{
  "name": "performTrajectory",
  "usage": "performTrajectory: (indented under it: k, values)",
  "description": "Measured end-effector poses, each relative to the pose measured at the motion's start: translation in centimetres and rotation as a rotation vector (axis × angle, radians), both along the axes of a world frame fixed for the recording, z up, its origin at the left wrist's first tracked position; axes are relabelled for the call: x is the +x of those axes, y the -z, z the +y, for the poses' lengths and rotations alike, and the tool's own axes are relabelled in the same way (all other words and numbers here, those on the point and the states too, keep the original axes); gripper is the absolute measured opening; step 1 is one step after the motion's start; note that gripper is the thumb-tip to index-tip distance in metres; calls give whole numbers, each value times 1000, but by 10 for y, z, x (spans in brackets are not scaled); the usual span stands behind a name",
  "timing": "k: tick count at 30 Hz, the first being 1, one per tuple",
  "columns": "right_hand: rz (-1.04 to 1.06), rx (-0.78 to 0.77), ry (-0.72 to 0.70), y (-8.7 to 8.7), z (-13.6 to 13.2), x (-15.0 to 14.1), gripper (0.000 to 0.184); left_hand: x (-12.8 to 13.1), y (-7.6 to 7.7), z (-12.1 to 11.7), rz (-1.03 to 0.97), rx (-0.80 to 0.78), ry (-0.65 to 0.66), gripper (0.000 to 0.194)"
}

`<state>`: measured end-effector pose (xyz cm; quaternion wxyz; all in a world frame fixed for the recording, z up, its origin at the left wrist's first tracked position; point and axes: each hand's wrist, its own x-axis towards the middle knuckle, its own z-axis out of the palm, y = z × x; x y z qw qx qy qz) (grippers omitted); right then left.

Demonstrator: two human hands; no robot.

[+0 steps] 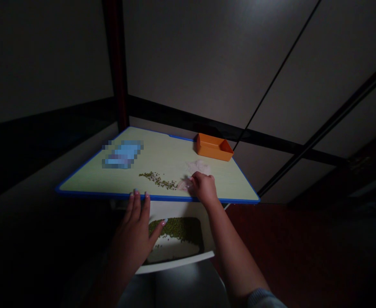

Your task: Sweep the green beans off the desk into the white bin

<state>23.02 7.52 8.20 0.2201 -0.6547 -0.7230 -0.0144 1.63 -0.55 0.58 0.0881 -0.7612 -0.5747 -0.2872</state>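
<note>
My right hand (202,186) is closed in a pinch over the tabletop, on a thin, pale, see-through plastic piece (184,185) that looks like a small bag. More of the crinkled, whitish film (198,166) spreads just beyond the knuckles. To the left of it, small green beans (158,180) lie scattered in a slanting strip. My left hand (136,231) is open, its fingertips resting at the table's blue front edge and its thumb out over the open drawer (175,268) below. In that drawer a layer of green beans (183,229) covers the far part of the white bottom.
An orange open box (215,148) stands at the back right of the pale yellow tabletop (88,177). A blurred blue item (123,154) lies at the back left. Panelled cabinet doors (207,64) rise behind the table, and dark red floor (255,248) shows at the right.
</note>
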Motion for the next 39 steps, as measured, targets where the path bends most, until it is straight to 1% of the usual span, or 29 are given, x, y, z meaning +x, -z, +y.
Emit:
performTrajectory:
  k: [4, 10, 17, 20, 24, 28, 30, 35, 39]
  values:
    - [-25, -20, 63, 0, 2, 0, 19, -1, 2, 1, -6, -8, -5, 81]
    - [-15, -16, 54, 1, 4, 0, 19, -1, 3, 1, 4, 8, -8, 82]
    - [-44, -14, 106, 1, 8, -2, 19, -1, 3, 1, 4, 20, -11, 82]
    - [-71, -21, 159, -1, 10, -3, 21, -1, 3, 1, 4, 20, -7, 82]
    - [-112, -22, 268, -2, 11, 0, 25, -1, 3, 2, 0, 21, -8, 81]
    - [-113, 30, 369, -2, 11, 4, 26, -1, 3, 2, -4, 12, -9, 80]
    - [-76, 45, 350, -1, 11, 5, 25, -1, 3, 3, -3, 5, -6, 81]
    - [60, 27, 108, 0, 10, 3, 20, -1, 4, 3, -8, -2, -8, 81]
    - [78, 24, 46, 3, 11, 1, 16, -1, 3, 2, -13, 0, -5, 82]
